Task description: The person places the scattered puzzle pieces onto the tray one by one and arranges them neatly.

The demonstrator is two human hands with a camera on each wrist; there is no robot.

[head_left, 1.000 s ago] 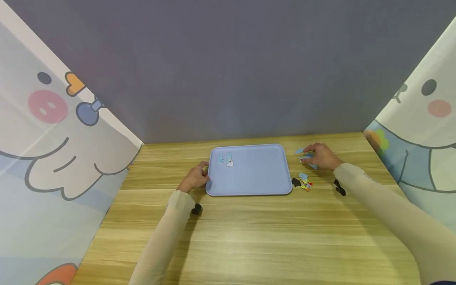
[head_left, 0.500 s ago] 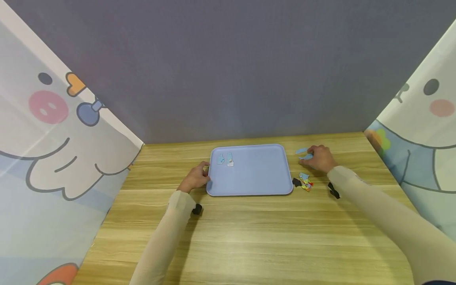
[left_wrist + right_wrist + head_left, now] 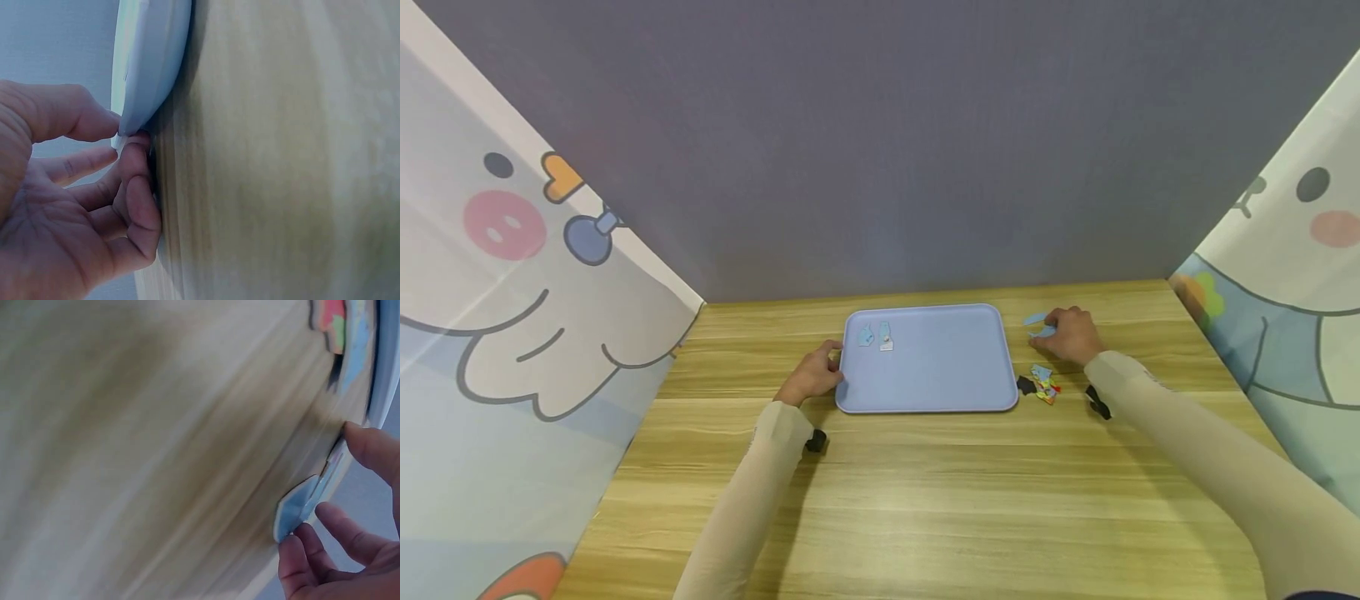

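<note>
A light blue rectangular tray (image 3: 947, 358) lies on the table. Its left rim is held by my left hand (image 3: 812, 373); in the left wrist view the thumb is on top of the tray edge (image 3: 153, 69) and curled fingers lie beneath. Inside the tray, at upper left, sit a small light blue puzzle piece (image 3: 866, 335) and a blue-and-white one (image 3: 886, 337). Right of the tray, my right hand (image 3: 1072, 335) has thumb and fingertips around flat blue puzzle pieces (image 3: 297, 509) on the table. Another blue sliver (image 3: 1035, 318) shows just beyond its fingers. Fingers partly cover these pieces.
Several multicoloured pieces (image 3: 1046, 383) lie in a small heap near the tray's lower right corner, beside a black piece (image 3: 1026, 385). A grey panel (image 3: 925, 167) stands behind the wooden table (image 3: 962, 500); cartoon-printed cloths flank it.
My right hand has shifted slightly, its fingers drawing closer together around the blue pieces, which now lie more bunched. The left hand stays at the tray rim.
</note>
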